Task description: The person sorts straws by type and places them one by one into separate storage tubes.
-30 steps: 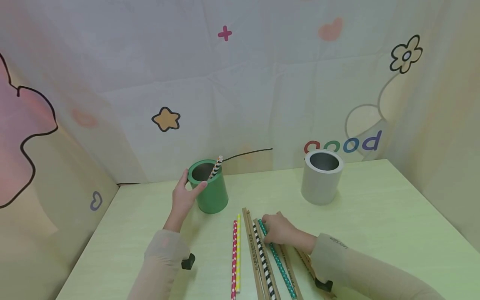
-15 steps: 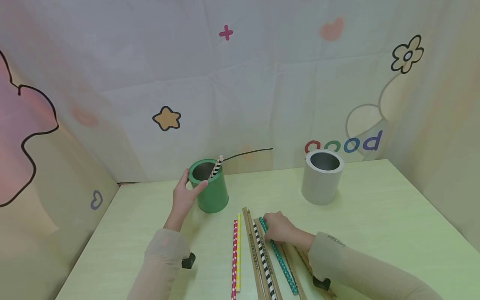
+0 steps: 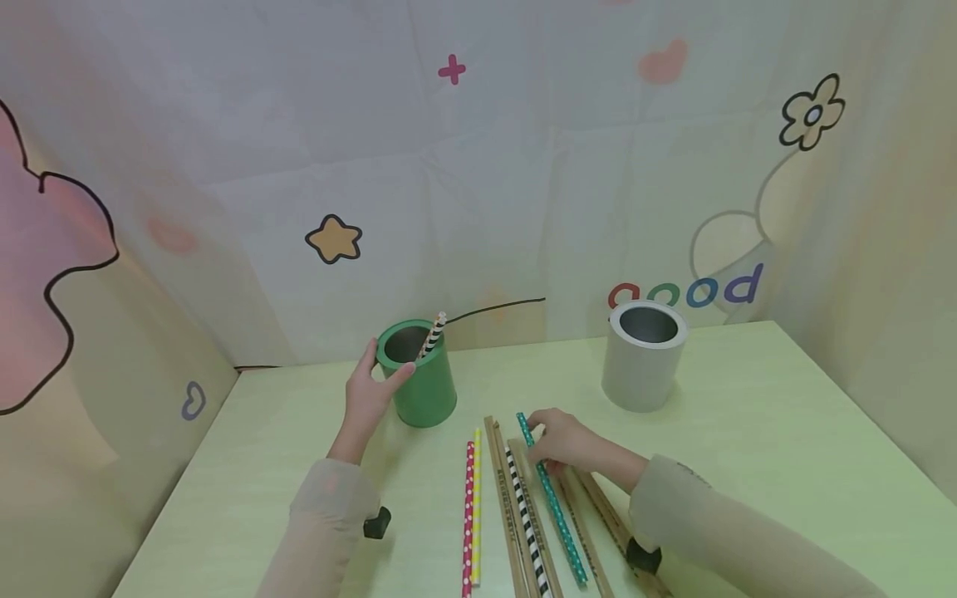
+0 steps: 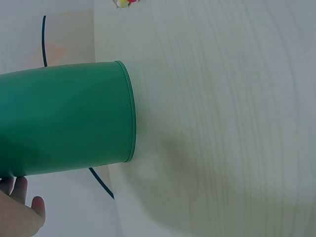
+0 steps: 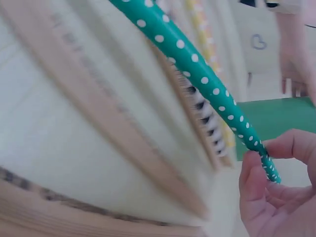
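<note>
My left hand (image 3: 371,390) grips the rim and side of a green cup (image 3: 417,373), which holds one black-and-white striped straw (image 3: 431,335). In the left wrist view the green cup (image 4: 64,118) fills the left side, with my fingers (image 4: 19,212) at the bottom corner. My right hand (image 3: 562,440) pinches a teal polka-dot straw (image 3: 552,499) near its far end, and that end is raised off the table. In the right wrist view the teal straw (image 5: 197,69) runs diagonally into my fingertips (image 5: 256,173).
On the table lie a pink dotted straw (image 3: 468,515), a yellow straw (image 3: 477,498), a striped straw (image 3: 523,519) and several wooden rulers (image 3: 504,515). A grey cup (image 3: 643,355) stands at the back right. A patterned cloth backdrop surrounds the light green table (image 3: 785,448).
My right hand has lifted the far end of the teal straw off the table and shifted a little right. My left hand has stayed on the green cup.
</note>
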The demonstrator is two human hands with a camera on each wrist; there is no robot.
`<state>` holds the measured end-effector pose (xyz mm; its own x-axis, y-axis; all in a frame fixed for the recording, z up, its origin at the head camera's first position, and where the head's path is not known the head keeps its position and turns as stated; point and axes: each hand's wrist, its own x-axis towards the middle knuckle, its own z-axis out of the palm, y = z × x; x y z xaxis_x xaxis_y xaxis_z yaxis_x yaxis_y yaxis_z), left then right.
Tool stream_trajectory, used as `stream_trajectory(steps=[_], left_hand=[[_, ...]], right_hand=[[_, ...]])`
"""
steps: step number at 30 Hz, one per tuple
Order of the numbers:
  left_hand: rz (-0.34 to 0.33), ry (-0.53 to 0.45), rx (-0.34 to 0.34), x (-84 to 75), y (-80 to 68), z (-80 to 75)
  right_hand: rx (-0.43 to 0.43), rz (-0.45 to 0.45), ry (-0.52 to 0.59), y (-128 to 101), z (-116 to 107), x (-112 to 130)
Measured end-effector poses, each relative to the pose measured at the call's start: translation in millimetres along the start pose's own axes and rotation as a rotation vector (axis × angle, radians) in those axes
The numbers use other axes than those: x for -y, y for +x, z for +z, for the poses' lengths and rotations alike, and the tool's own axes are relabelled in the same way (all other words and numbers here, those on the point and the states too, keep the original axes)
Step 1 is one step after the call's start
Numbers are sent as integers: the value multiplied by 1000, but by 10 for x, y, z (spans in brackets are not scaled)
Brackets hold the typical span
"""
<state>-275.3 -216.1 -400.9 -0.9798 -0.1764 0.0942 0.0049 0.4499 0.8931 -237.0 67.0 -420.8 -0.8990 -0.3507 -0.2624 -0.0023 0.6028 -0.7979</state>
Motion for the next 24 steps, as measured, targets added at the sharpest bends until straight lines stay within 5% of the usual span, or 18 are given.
stream_trajectory(steps=[15, 24], left_hand=[[2, 2, -4, 13, 15, -4], [10, -10, -6, 24, 17, 2]], right_hand=[[121, -196, 139, -118, -600, 790], [-97, -418, 312, -108, -923, 1286]])
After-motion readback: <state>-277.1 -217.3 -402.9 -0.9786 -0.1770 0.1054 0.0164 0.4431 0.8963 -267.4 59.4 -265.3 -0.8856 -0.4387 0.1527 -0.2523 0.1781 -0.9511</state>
